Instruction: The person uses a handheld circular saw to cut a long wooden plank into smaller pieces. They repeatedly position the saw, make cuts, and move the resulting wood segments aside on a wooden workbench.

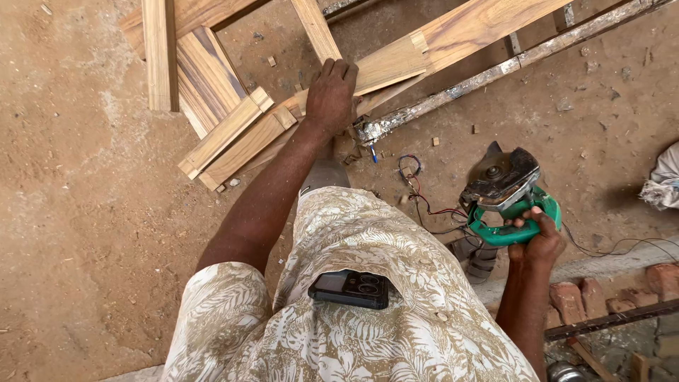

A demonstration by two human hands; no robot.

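Note:
My left hand (330, 95) presses down on a long wooden plank (453, 35) where it crosses other cut boards, fingers curled over its edge. My right hand (539, 237) grips the green handle of an angle grinder (506, 191), held off to the right of the wood with its dark guard and disc turned upward. A thin cable trails from the grinder toward the right. A dark phone (350, 288) sticks out of my patterned shirt's chest pocket.
Several short notched boards (226, 131) lie on the sandy, sawdust-covered ground at upper left. A paint-stained metal bar (495, 71) runs diagonally under the plank. Loose red and blue wires (417, 187), sandals (477, 258), bricks (608, 290) and a white sack (665, 177) sit at right.

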